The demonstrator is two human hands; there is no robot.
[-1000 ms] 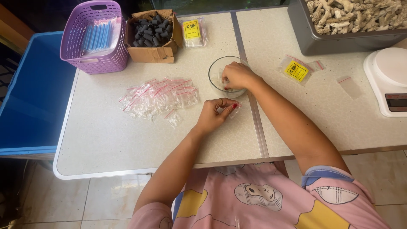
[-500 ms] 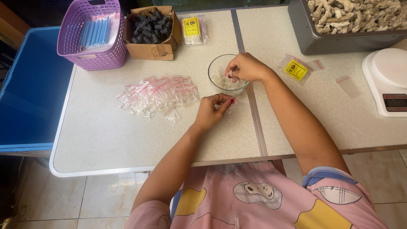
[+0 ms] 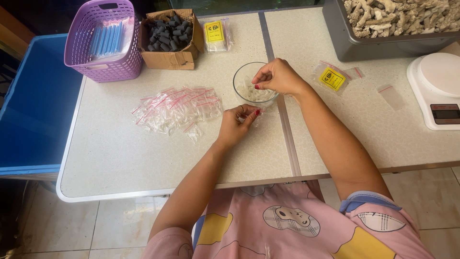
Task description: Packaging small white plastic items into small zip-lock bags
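Our right hand (image 3: 278, 76) pinches pale bits over the clear glass bowl (image 3: 247, 88) at centre frame, our left hand (image 3: 239, 122) grips a small clear plastic bag (image 3: 254, 120); a narrow mouth risks spillage.

We count one glass bowl (image 3: 252, 86), one purple basket (image 3: 103, 45), one cardboard box (image 3: 170, 41), one grey tray (image 3: 393, 29) and one white scale (image 3: 438, 88) on the counter (image 3: 143, 153). We see two yellow-labelled packets (image 3: 216, 33) (image 3: 331, 78), two loose empty bags (image 3: 390, 95) (image 3: 355, 73), and one heap of clear bags (image 3: 177, 108), too many to count.

Soft even daylight, sharp, faint shadows
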